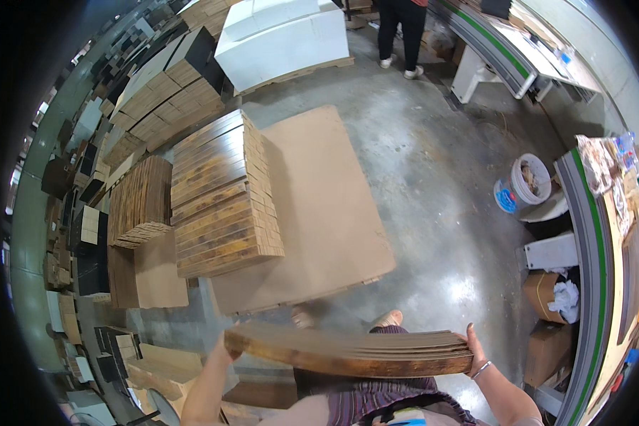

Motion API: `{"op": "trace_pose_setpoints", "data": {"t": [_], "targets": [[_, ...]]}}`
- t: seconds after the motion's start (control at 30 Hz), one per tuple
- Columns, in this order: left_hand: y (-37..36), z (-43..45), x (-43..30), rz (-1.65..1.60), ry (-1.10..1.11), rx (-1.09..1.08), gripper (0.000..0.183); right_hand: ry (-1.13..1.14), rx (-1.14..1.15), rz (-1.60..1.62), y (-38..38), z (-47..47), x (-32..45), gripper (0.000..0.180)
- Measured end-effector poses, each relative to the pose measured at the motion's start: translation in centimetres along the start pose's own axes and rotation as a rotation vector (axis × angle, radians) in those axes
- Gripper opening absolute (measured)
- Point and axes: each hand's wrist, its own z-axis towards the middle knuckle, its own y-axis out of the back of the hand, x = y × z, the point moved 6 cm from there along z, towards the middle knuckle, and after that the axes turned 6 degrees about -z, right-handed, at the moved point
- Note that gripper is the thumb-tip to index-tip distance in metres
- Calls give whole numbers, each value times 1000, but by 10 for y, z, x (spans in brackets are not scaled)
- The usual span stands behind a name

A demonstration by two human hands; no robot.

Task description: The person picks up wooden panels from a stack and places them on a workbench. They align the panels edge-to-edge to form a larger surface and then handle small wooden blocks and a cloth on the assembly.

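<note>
Between my two hands I carry a bundle of long, thin wood-grain boards [351, 349], held level in front of my body. My left hand [229, 347] grips its left end, the fingers mostly hidden behind the boards. At the other end my right hand [475, 351] presses on the board ends, thumb pointing up and a bracelet on the wrist. Ahead of me on the floor, a block of stacked brown boards [213, 202] stands on a large tan sheet [319, 213]. Part of that sheet lies bare to the right of the block.
Left of the block is a smaller board stack [141, 199]. A conveyor-like bench with a green stripe [591, 239] runs along the right, near a white bucket [530, 178] and cardboard boxes [548, 351]. A person [402, 32] stands beyond, near a white-covered pallet load [287, 48].
</note>
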Motion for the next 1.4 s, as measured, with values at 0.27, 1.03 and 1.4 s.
{"op": "trace_pose_setpoints", "data": {"t": [0.27,1.03,1.4], "targets": [[-275,-26,55,318,203,450,32,296,-4,484,163,-113,-40,93],[-943,-155,321,912,380,717,38,308,-482,1074,485,-230,-55,95],[-1105,-312,526,1137,287,938,34,423,-448,1206,705,-305,-54,99]]}}
